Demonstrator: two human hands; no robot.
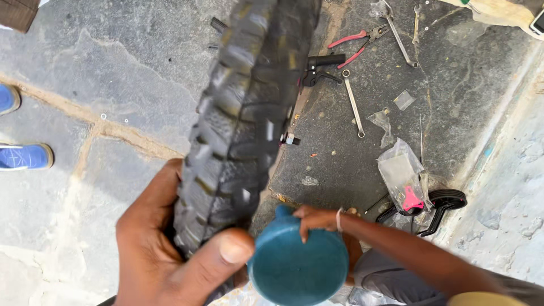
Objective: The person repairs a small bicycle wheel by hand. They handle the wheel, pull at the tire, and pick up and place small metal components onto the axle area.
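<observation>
The left hand [170, 243] sits at seven o'clock in the head view, fingers wrapped around the near end of a knobby black tyre [243, 124], the thumb pressed flat across the tread, so the hand is closed firmly on it. The right hand [317, 218], at about five o'clock, has its fingers curled over the rim of a round teal tub [297, 266] that sits just beside the tyre's lower end; whether the tub is lifted or resting cannot be told. The tyre stands on edge, its long run going from the left hand up toward twelve o'clock, tilted slightly right, tread facing the camera. Judging from this, the tyre is in hand and steadied, but no tool is on it yet, so the work looks early. Outward on the stone floor [113, 85], at one to two o'clock, lie red-handled pliers [354, 42], spanners [352, 102], a black brake lever [320, 68], and clear plastic bags [399, 170]. Blue shoes [22, 156] belong to another person at nine o'clock.
</observation>
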